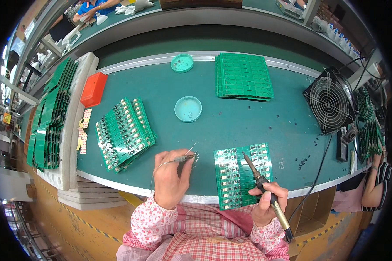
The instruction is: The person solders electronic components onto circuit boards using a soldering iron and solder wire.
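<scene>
My right hand (268,204) grips a soldering iron (274,208) by its handle. The iron's tip points up and left over a green circuit board panel (225,176) with rows of small white and black parts; whether it touches cannot be told. Pinched in my left hand (169,185) is a length of solder wire (193,148), running through a small greyish holder (178,159). The wire's free end sticks up past the fingertips, left of the panel and apart from it. Several tiny pale parts (196,157) lie beside those fingertips.
Populated panels (124,132) are piled at left, bare green ones (244,76) at the back. Two round dishes (188,108), a red box (93,89) and a white foam rack (80,82) of boards stand around. A fan (331,102) and cable (320,174) are at right, near a co-worker's arm (372,182).
</scene>
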`<state>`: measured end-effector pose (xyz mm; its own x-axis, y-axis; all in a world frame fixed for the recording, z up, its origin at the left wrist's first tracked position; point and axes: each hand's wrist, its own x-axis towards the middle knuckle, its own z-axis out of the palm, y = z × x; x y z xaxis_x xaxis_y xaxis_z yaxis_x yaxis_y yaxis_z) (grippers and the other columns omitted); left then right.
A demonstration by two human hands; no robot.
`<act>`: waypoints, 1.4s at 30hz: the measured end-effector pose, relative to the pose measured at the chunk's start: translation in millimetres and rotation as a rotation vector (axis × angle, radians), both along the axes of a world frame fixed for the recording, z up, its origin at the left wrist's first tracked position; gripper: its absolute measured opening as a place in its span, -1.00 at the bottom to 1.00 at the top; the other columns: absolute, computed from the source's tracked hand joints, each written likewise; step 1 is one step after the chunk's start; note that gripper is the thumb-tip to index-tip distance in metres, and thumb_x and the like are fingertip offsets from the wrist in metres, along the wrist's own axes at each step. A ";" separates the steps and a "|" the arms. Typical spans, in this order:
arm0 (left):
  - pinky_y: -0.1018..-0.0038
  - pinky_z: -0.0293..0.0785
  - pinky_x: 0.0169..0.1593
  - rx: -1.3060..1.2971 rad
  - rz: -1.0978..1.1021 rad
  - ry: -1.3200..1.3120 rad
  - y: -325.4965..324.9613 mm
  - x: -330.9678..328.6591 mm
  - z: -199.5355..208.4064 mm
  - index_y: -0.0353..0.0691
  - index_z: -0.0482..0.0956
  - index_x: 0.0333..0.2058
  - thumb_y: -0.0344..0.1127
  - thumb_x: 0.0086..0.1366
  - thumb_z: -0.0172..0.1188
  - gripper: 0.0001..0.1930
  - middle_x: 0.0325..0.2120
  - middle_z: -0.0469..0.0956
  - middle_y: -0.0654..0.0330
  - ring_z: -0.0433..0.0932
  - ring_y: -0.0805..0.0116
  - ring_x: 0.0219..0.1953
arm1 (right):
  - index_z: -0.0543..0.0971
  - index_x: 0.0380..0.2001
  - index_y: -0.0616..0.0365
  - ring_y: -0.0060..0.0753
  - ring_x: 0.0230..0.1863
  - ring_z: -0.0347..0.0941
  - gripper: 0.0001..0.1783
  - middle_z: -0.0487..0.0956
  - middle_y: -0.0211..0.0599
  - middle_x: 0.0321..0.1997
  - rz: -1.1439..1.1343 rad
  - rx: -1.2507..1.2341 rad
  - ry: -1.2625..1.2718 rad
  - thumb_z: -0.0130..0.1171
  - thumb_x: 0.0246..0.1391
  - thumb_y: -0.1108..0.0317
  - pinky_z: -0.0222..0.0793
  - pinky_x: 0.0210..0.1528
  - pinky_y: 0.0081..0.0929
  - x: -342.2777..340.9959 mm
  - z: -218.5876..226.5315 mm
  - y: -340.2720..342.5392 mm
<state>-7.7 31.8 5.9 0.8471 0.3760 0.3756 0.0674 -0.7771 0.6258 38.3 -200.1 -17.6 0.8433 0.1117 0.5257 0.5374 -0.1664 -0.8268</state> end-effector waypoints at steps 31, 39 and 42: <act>0.34 0.45 -0.08 -0.096 -0.127 -0.042 -30.5 12.9 1.6 -0.24 0.64 -0.28 -0.57 0.16 0.30 -0.85 -0.29 0.66 0.17 0.58 0.13 -0.22 | 0.52 -0.20 0.23 -0.34 -0.53 0.66 -0.83 0.64 -0.24 -0.57 0.046 0.008 0.071 0.14 0.22 0.35 0.53 -0.46 -0.47 1.1 8.3 -2.0; 0.31 0.46 -0.10 -0.108 -0.139 -0.004 -33.7 14.3 -3.9 -0.29 0.63 -0.28 -0.58 0.15 0.29 -0.86 -0.26 0.66 0.13 0.59 0.10 -0.25 | 0.56 -0.24 0.22 -0.42 -0.51 0.67 -0.86 0.66 -0.32 -0.58 0.176 -0.113 0.161 0.22 0.16 0.40 0.52 -0.45 -0.51 6.2 24.5 1.8; 0.31 0.47 -0.12 -0.095 -0.143 -0.036 -34.1 15.2 -3.8 -0.29 0.63 -0.27 -0.58 0.15 0.29 -0.85 -0.26 0.66 0.12 0.59 0.10 -0.26 | 0.57 -0.24 0.21 -0.42 -0.50 0.67 -0.86 0.67 -0.33 -0.57 0.215 -0.140 0.140 0.23 0.14 0.41 0.53 -0.44 -0.53 9.2 25.2 3.5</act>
